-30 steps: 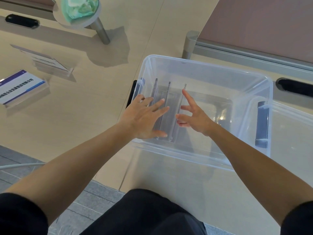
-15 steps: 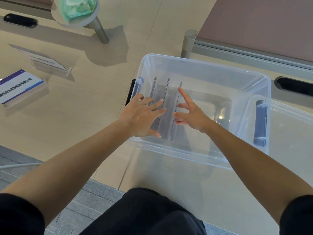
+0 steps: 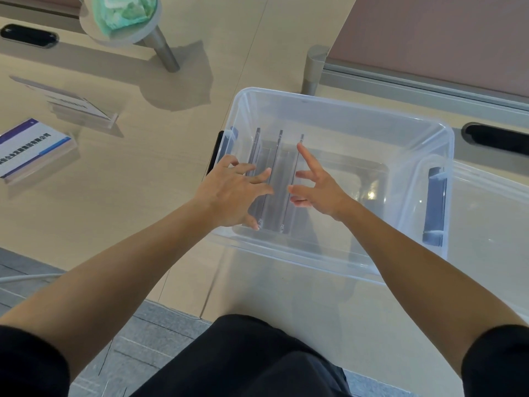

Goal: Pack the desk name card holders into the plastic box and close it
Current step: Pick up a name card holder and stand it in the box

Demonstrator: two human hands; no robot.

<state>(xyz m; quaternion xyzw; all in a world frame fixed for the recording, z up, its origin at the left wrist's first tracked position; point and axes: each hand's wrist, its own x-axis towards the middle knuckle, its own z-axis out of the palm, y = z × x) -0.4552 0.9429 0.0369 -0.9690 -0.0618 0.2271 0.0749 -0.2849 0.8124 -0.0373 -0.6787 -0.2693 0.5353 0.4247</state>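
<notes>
A clear plastic box [image 3: 337, 110] stands open on the wooden desk. In its left part three clear name card holders [image 3: 279, 179] stand upright side by side. My left hand [image 3: 232, 193] reaches over the box's left wall, fingers spread, touching the leftmost holders. My right hand [image 3: 317, 187] is inside the box on the right of them, fingers apart, its forefinger along the rightmost holder. Two more name card holders lie on the desk at the left: one with a blue and white card [image 3: 31, 147], one clear and tilted [image 3: 77, 107].
The box's clear lid [image 3: 492, 224] lies to the right, partly under the box's rim. A round stand holding green cloth [image 3: 126, 15] rises at the back left. Dark cable slots [image 3: 28, 35] [image 3: 498, 138] are set in the desk. A grey partition rail [image 3: 400, 78] runs behind the box.
Both hands have stayed at the upright holders in the box, drifting slightly; my right hand's fingers have spread a little wider. The holders stand as before.
</notes>
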